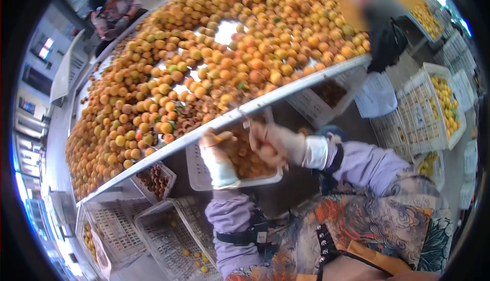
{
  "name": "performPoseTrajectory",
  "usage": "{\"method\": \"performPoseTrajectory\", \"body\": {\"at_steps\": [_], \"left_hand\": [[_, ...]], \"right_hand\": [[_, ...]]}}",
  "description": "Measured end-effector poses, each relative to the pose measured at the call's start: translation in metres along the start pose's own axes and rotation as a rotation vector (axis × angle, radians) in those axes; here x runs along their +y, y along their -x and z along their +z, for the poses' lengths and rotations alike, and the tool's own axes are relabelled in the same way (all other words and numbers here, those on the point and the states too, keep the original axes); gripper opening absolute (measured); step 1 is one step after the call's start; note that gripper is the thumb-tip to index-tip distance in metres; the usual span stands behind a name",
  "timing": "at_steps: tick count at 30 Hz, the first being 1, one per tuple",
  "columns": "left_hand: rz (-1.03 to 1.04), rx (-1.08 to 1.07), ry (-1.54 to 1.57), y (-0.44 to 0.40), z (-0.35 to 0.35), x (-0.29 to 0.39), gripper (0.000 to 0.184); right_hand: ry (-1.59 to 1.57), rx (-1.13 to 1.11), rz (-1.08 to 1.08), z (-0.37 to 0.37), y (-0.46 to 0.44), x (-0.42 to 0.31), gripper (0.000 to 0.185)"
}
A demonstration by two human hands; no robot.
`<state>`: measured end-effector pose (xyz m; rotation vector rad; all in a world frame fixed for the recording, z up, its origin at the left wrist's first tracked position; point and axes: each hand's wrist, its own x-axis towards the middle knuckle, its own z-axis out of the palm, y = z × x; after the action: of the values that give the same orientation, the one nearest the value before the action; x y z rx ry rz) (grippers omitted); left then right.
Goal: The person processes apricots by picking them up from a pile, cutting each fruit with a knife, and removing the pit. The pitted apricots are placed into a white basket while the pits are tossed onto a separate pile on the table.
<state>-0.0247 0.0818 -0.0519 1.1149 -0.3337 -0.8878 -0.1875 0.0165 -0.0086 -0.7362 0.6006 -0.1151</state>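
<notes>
My left hand (217, 144) is at the table's front edge, fingers closed around an orange piece of apricot (223, 138). To its right, my right hand (269, 144) is closed and smeared by motion. A reddish bit shows between its fingers and a small pale, thin thing sticks out at the top; I cannot make out what either is. Below both hands, a white crate (245, 181) holds orange apricot pieces (247, 161). Whole apricots (219, 61) cover the table in front of me, and a heap of brown pits (201, 111) lies near its edge.
The white table rim (153, 158) runs diagonally before me. Plastic crates (173, 230) stand at lower left, one small crate holding brown pits (154, 181). Fruit-filled crates (434, 107) are on the right. One person (115, 13) is at far left, another (385, 41) at upper right.
</notes>
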Motion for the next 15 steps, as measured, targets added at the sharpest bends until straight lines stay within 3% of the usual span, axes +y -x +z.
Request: {"method": "performPoseTrajectory", "body": {"at_steps": [2,6,8,10,12,15], "left_hand": [[0.048,-0.026,-0.096,0.011,0.007,0.013,0.035],[-0.089,-0.139,-0.306,0.012,0.001,0.006,0.041],[-0.089,-0.195,-0.702,0.012,-0.001,0.006,0.037],[-0.036,-0.196,-0.760,0.002,-0.015,-0.014,0.033],[0.036,-0.230,-1.075,-0.003,-0.015,-0.021,0.032],[-0.094,-0.131,-1.035,-0.010,-0.012,-0.033,0.035]], "right_hand": [[0.084,0.002,-0.229,-0.007,0.022,-0.034,0.044],[0.019,0.057,-0.639,-0.020,0.046,-0.085,0.049],[-0.087,-0.067,-0.692,-0.032,0.052,-0.088,0.049],[-0.118,-0.030,-0.737,-0.037,0.053,-0.077,0.047],[-0.287,0.049,-0.716,-0.047,0.049,-0.062,0.046],[-0.361,0.183,-0.792,-0.069,0.055,-0.056,0.045]]}}
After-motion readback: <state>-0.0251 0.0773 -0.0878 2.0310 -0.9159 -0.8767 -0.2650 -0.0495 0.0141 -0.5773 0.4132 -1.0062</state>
